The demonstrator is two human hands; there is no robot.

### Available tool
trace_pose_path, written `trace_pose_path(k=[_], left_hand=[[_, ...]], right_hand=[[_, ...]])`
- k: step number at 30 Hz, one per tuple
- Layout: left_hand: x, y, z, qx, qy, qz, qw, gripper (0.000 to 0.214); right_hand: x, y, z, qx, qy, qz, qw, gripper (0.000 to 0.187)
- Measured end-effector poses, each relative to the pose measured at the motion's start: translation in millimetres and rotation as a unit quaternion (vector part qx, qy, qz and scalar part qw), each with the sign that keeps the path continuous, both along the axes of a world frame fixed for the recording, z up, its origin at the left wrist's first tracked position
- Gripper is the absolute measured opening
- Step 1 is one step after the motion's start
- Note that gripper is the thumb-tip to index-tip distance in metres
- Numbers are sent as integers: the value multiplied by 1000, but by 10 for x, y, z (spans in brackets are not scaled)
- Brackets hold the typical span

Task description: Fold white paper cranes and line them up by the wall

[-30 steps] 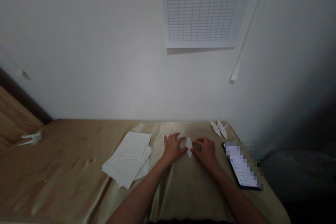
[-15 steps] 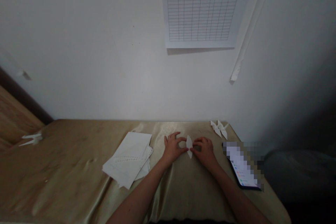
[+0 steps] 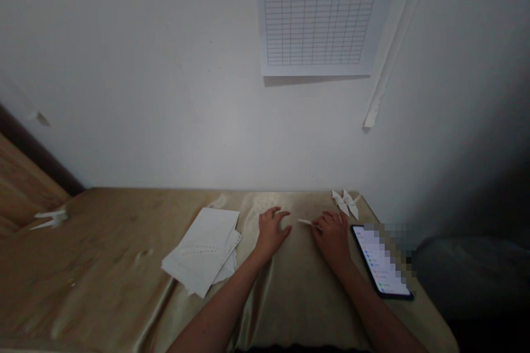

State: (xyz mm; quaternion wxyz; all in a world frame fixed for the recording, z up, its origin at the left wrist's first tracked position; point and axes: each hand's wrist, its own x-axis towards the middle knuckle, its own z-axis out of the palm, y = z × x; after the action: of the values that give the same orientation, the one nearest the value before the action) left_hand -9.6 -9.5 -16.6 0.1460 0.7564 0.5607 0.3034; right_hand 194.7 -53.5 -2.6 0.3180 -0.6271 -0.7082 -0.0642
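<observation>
Between the fingertips of my right hand (image 3: 333, 236) is a small folded white paper (image 3: 305, 222), turned edge-on so that only a thin strip sticks out to the left. My fingers hide its other end. My left hand (image 3: 272, 233) is apart from it, thumb and fingers spread in a curve with nothing between them. Both hands are low over the gold satin cloth (image 3: 290, 292). Two folded white paper pieces (image 3: 345, 204) with pointed ends lie beyond my right hand, near the wall.
A stack of white paper sheets (image 3: 202, 251) lies left of my left forearm. A lit phone (image 3: 381, 262), partly pixelated, is right of my right hand. Another white paper piece (image 3: 50, 219) rests at the far left. A printed table sheet (image 3: 321, 22) hangs on the wall.
My left hand has let go of the folded paper and opened. My right hand has moved slightly right with the paper, which has turned from upright and broad to thin and sideways.
</observation>
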Motion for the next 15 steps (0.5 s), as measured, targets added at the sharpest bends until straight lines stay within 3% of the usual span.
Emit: trace_pose_path(k=[7,15], left_hand=[[-14,-13,7,34,24,-7,999,44],[-3,-39,39,35,30,-22,999,32]], right_hand=[[-30,13,-50,-56,13,24,998,11],[-65,-16,-18,-53,-7,22,998,13]])
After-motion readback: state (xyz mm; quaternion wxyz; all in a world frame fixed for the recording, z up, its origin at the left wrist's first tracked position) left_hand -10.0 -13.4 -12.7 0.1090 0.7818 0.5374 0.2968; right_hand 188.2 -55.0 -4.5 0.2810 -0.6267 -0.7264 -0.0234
